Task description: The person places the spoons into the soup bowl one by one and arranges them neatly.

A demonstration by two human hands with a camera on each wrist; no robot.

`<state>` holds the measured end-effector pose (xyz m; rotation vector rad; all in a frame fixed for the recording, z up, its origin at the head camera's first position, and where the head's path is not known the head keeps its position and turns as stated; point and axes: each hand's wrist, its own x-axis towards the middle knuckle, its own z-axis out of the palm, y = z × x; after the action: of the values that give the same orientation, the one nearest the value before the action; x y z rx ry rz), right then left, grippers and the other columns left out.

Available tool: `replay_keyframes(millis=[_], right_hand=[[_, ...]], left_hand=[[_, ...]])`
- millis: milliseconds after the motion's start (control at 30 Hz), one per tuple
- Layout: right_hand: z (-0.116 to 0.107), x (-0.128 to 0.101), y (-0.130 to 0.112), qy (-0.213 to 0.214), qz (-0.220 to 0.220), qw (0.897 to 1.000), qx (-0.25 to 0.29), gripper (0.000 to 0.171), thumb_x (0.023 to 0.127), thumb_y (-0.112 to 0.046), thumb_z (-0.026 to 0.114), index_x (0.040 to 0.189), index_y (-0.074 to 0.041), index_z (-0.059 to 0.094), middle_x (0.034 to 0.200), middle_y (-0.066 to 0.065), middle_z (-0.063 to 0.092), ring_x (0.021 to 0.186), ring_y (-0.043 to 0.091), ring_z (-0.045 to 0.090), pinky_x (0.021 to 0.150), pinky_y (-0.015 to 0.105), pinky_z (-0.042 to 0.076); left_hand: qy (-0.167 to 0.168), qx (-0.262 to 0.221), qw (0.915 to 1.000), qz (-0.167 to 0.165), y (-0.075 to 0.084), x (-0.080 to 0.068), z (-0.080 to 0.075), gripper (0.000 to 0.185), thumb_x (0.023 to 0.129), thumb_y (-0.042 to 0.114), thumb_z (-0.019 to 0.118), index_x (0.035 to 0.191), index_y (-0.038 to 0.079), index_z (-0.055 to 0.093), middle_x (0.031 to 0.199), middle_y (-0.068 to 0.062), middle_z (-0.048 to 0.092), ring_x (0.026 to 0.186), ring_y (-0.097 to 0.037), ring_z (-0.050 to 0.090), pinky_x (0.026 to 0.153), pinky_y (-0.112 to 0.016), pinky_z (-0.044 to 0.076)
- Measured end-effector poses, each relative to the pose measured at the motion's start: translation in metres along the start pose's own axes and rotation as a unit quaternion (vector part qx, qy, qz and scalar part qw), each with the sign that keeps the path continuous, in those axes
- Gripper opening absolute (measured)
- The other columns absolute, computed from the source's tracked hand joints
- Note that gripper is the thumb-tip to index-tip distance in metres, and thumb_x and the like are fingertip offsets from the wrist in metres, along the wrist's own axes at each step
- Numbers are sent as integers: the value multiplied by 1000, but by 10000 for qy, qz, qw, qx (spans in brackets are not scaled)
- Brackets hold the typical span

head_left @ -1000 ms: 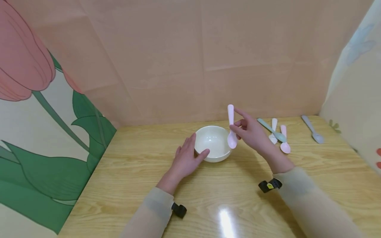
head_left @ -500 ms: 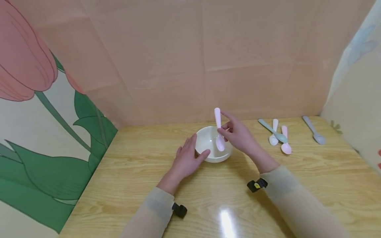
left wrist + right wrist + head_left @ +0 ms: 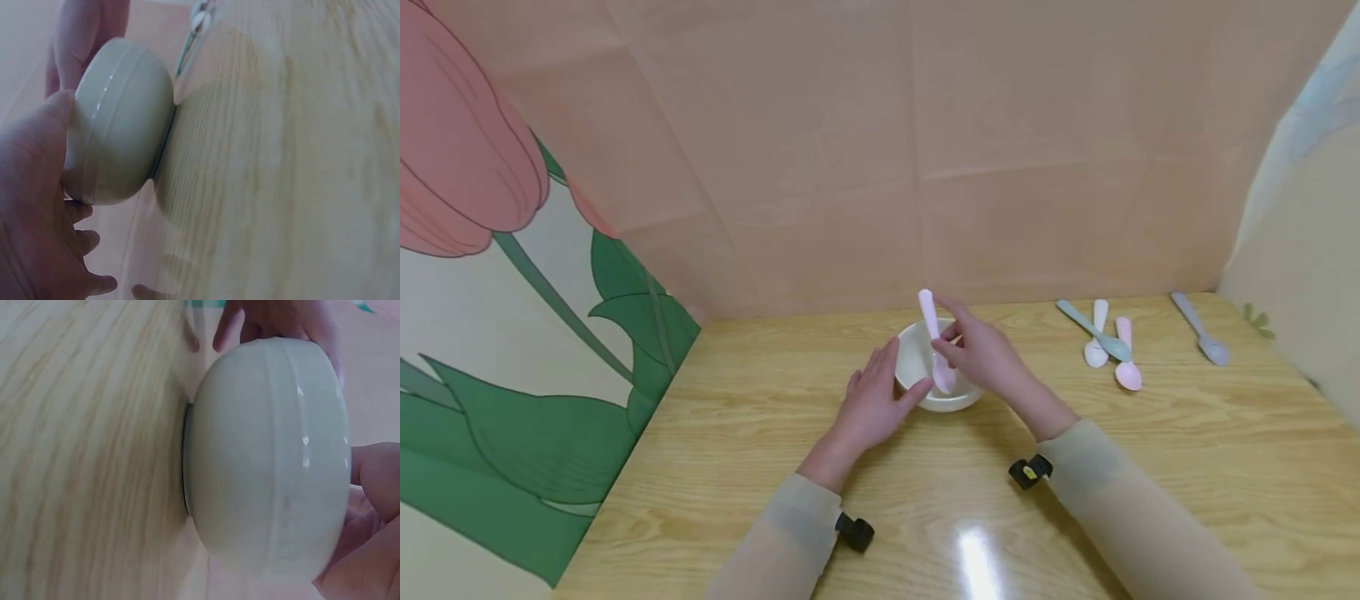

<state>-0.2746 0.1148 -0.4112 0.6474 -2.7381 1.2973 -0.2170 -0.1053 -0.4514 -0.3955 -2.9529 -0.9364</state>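
A white bowl (image 3: 951,402) stands upright on the wooden table. My left hand (image 3: 876,404) rests against its left side, thumb at the near rim and the other fingers spread along the wall. In the left wrist view several fingertips of that hand (image 3: 37,206) stick out past the bowl (image 3: 119,125). My right hand (image 3: 981,346) pinches a pale pink spoon (image 3: 928,312) between thumb and fingers, index finger stretched up along the handle. The spoon is near upright, its head down inside the bowl. In the right wrist view the bowl (image 3: 262,462) hides the spoon.
To the right, a green spoon (image 3: 1086,325) lies across a white spoon (image 3: 1097,354) and a pink spoon (image 3: 1127,375). Further right lies a grey-lilac spoon (image 3: 1201,329). A plain pinkish backdrop (image 3: 820,167) rises behind the table (image 3: 737,467); a tulip-printed panel (image 3: 550,400) borders the left.
My right hand has carried the pink spoon left and down, from the bowl's right rim to inside the bowl. My left hand has stayed at the bowl.
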Motion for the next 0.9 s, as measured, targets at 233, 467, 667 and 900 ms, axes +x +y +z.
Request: replay_keyframes(millis=[233,467,667,900], right_hand=[[8,4,-2,-188,74,9995,-245,76,108,-14,73,173,-20,34,104,9,77,77,19,71,68,36,57],[14,9,-3,-466,244,9960,-718,77,109,-15,73,174,-19,33,109,9,78,79,18,70,71,37,56],[16,9,-5,-501,163,9930,-1060,78,107,-16,75,174,-16,34,108,6,79,80,17,71,69,38,56],[20,7,-4,-476,56,9884,-1442,76,106,-17,76,172,-15,38,107,3,80,84,17,72,67,40,57]], left_hand=[[-36,-18,10000,14,1,0,0,103,107,80,43,179,13,12,184,-7,19,169,-34,15,130,-70,15],[4,69,10000,31,1,0,0,103,107,80,42,179,12,13,183,-8,21,168,-34,17,130,-69,16],[33,161,9999,39,0,0,0,105,105,83,39,179,13,13,183,-6,20,168,-34,17,130,-69,18],[-2,85,10000,37,0,1,1,104,106,82,40,179,13,12,183,-8,21,169,-34,16,130,-69,17]])
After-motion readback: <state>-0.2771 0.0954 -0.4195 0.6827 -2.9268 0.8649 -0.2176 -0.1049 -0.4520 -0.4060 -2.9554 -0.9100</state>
